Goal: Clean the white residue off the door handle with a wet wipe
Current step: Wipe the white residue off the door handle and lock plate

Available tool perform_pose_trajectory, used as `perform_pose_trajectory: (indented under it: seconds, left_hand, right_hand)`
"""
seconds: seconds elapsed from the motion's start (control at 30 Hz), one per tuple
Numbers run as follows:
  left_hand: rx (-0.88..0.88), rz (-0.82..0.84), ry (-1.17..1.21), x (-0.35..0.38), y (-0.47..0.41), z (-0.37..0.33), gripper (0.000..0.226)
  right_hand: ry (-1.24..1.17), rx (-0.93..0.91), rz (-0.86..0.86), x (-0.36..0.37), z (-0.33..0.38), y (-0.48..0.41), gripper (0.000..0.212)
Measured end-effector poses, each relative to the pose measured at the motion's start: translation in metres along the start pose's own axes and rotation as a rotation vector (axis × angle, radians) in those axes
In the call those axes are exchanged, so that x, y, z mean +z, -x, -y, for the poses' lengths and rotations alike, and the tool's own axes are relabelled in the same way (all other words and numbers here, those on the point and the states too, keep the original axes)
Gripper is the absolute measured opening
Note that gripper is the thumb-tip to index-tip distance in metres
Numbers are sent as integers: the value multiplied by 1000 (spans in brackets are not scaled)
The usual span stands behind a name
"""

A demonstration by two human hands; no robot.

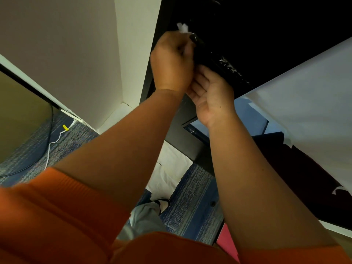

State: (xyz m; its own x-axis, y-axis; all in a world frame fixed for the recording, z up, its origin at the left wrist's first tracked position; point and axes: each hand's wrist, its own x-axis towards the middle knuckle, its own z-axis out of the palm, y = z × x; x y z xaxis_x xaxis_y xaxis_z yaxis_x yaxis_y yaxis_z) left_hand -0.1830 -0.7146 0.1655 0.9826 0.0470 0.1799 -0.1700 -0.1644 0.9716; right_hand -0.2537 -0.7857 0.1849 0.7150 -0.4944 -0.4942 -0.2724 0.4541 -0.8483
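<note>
i see the left hand [171, 61] with fingers clamped on the wipe [182, 28], pressed against the black handle [209, 54] on the door [276, 35]. the right hand [211, 92] sits just below, palm showing, fingers loosely together at the handle. white residue [229, 66] flecks the handle beside it.

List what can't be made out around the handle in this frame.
All in the head view:
- wet wipe: mostly buried in the left hand; only a tuft shows.
- door handle: one end covered by both hands; black against a dark door, so its outline is unclear.
- right hand: fingertips hidden behind the left hand, so its grip is unclear.
- white residue: any under the hands is unseen.
</note>
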Motion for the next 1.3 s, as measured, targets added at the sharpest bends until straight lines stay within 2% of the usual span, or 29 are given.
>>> perform_pose_trajectory:
  seconds: [0.07, 0.13, 0.17, 0.27, 0.37, 0.43, 0.5, 0.57, 0.7, 0.77, 0.83, 0.9, 0.97, 1.0, 1.07, 1.17, 1.3]
  left_hand:
    - [-339, -91, 186, 4, 0, -10, 15]
    - [-456, -112, 234, 6, -3, -18, 28]
    - [-413, -103, 177, 7, -2, -19, 27]
    - [-94, 1, -1, 5, 3, -13, 13]
    - [130, 177, -177, 4, 3, -1, 27]
    - [232, 196, -224, 1, 3, -1, 23]
    - [227, 128, -173, 4, 8, -2, 15]
    - [32, 39, -32, 10, 14, -10, 11]
    - [-505, -190, 311, 17, 2, -23, 19]
    - [-607, -198, 381, 17, -3, -25, 21]
    - [-457, -158, 224, 13, 1, -24, 16]
    - [-135, -67, 15, 7, 5, -15, 9]
    - [81, 81, -122, 4, 2, 1, 8]
    - [124, 136, -161, 2, -1, 8, 12]
    - [134, 132, -159, 3, -2, 9, 12]
    - [-4, -4, -49, 8, 4, -3, 12]
    - [-350, -71, 158, 9, 1, -16, 17]
  right_hand:
    - [15, -6, 10, -6, 2, 2, 19]
    - [32, -10, 21, -13, 0, 3, 23]
    - [32, -14, 20, -15, 0, 3, 27]
    - [18, 2, -5, -18, -1, 0, 35]
    - [78, 15, 27, -12, 0, -2, 32]
    - [117, 4, 46, -7, 3, -5, 28]
    - [135, 3, 47, -5, 4, -7, 30]
    - [149, 10, 30, -7, 4, -7, 33]
    - [168, 29, 44, -20, 4, -3, 34]
    - [151, 25, 45, -27, 6, -3, 35]
    - [130, 25, 34, -30, 6, -2, 35]
    - [130, 32, 33, -28, 6, -2, 36]
    - [150, 36, 36, -26, 5, -2, 38]
    - [157, 38, 34, -23, 4, -2, 38]
    - [164, 23, 25, -21, 4, -1, 38]
    - [198, -47, -1, -22, 7, 6, 33]
    - [170, -149, -73, -43, 21, 29, 32]
